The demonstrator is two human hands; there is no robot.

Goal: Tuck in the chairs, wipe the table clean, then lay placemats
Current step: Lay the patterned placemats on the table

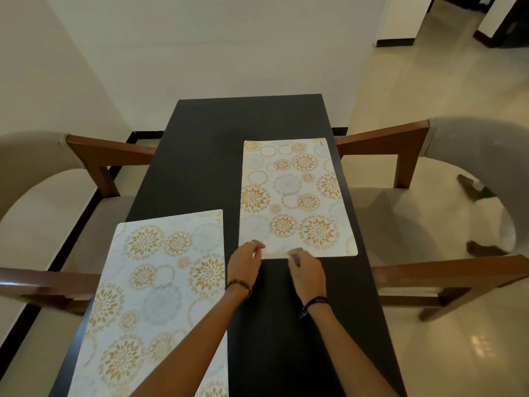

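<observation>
Worktop (200,144), long, dark and matte, stretches ahead of both hands, its bare surface flat and smooth. Chairs flank it: one (43,179) out to the left of the hands, one (469,156) out to the right, each with brown wooden arms and a curved, pale padded back, their arms reaching the worktop's edges.

Two rectangular mats lie flat, white with gold and grey flower rings. The near mat (148,296) sits just left of the left forearm and runs out of view below. The far mat (294,196) lies just beyond the fingertips, toward the right edge.

The left hand (244,266) and right hand (306,270) sit side by side at the far mat's near edge, fingers loosely curled onto that edge; whether they pinch it or only press is unclear. Beaded bands circle both wrists.

The mat looks thin, light and bendy, with rounded corners, likely to slide easily on the smooth top. Its near edge or corners seem the best hold.
</observation>
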